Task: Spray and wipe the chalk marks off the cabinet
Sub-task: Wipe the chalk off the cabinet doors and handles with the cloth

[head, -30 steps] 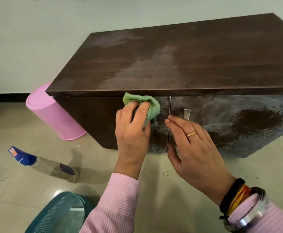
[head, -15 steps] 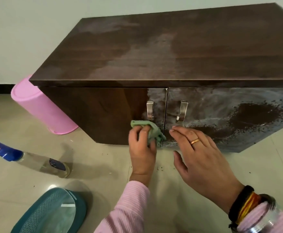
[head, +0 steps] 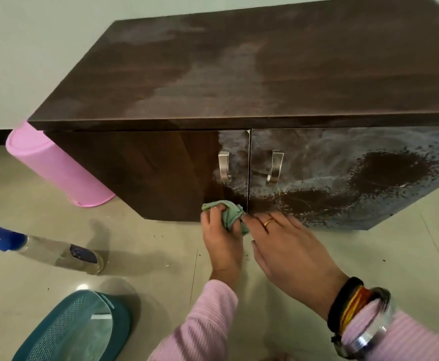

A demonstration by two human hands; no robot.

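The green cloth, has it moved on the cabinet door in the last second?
Yes. The green cloth in the left hand went down the left door, from above the left handle to the door's bottom edge.

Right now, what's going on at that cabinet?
A person is wiping chalk off the cabinet front. The left hand grips a green cloth against the bottom of the left door, near the seam. The right hand rests open at the base of the right door, which is hazy with chalk and has dark wet patches. The spray bottle lies on the floor.
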